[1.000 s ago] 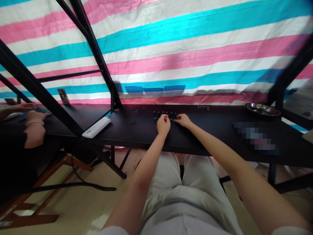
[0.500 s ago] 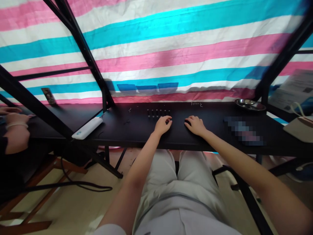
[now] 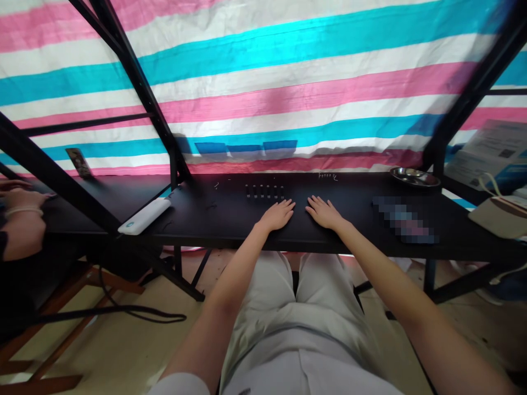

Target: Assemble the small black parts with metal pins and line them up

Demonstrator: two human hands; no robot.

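Note:
My left hand lies flat on the black table, fingers stretched out, holding nothing. Just beyond its fingertips stands a row of several small dark pegs with pale ends; their exact kind is too small to tell. To the right, my right hand also rests flat with its fingers spread, apart from the left one. Small silvery pieces lie in a line near the table's back edge, beyond my right hand.
A shiny metal dish sits at the back right, near a blurred-out flat item and a beige bag. On the left are a white oblong device, a black frame post and another person's hands.
My left hand has opened from a curled shape and now lies flat, drawn slightly back from the pegs. My right hand's fingers have straightened on the table.

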